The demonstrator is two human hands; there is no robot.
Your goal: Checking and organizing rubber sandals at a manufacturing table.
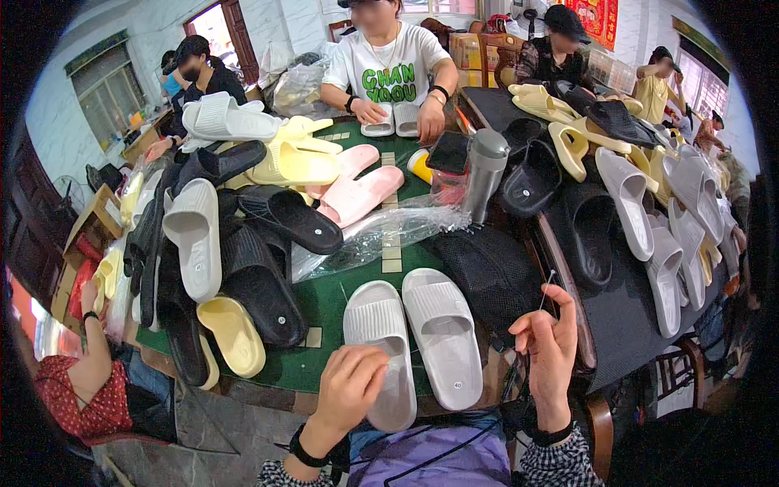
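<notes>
Two light grey slide sandals lie side by side at the near table edge. My left hand (350,383) rests with curled fingers on the heel of the left sandal (378,334). The right sandal (443,333) lies untouched beside it. My right hand (548,341) is raised to the right of the pair and pinches a thin needle-like pin (548,289) between thumb and fingers, its tip pointing up.
Piles of black, grey, yellow and pink sandals cover the green table (324,300). A clear plastic bag (389,229), a grey flask (485,172) and a black mesh bag (487,268) lie behind the pair. Several people sit around; one across holds a grey pair (392,119).
</notes>
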